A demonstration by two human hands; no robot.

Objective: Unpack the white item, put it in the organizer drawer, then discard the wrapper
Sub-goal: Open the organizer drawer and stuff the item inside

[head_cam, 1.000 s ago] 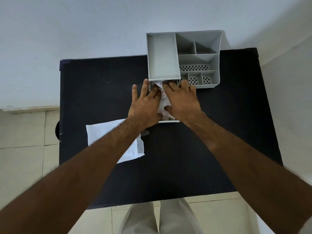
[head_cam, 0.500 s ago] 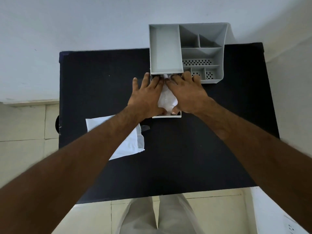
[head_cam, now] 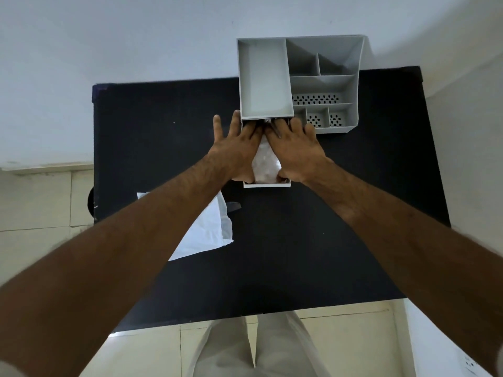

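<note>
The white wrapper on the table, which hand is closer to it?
Left. The left hand is just beyond the wrapper; the right hand is farther right.

Pretty soft, even daylight, no harsh glare; forearms (head_cam: pixel 114 268) blur near the lower corners, wide-angle bending the edges.

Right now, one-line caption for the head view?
Both hands press the white item into the organizer's pulled-out drawer; empty wrapper lies on the black table.
</note>
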